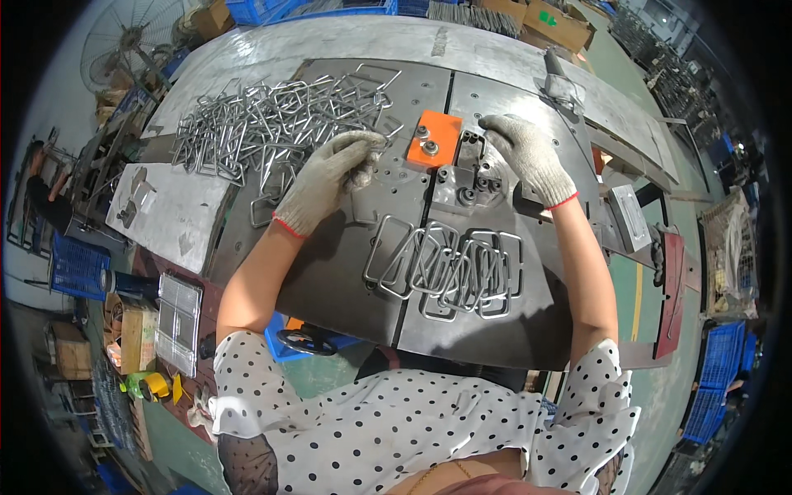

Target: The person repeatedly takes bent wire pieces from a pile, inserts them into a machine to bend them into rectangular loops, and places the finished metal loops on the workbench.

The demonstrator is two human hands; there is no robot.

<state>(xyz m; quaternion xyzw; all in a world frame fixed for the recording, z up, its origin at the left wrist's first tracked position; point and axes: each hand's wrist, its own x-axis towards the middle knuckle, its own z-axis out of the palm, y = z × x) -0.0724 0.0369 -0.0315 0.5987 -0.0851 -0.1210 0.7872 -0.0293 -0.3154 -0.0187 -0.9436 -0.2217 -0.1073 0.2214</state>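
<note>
My left hand [337,177], in a pale knitted glove with a red cuff, is closed with its fingertips pinched together. Whatever it may grip is too small to make out. It is beside a heap of bent metal wire frames [272,124]. My right hand [528,157], gloved alike, reaches with fingers stretched out to the right edge of a steel bending jig [470,186]; I see nothing in it. Left of the jig's upper part sits an orange block [435,139] with bolts. Nearer me lies a group of closed rectangular wire loops [450,268], overlapping on the steel table.
The dark steel table [346,289] has bolt holes and a long slot. A metal cylinder in clear wrapping [563,89] lies at the back right. Below the near edge are a blue bin [285,342] and a black handwheel [307,341]. A large fan [130,41] stands far left.
</note>
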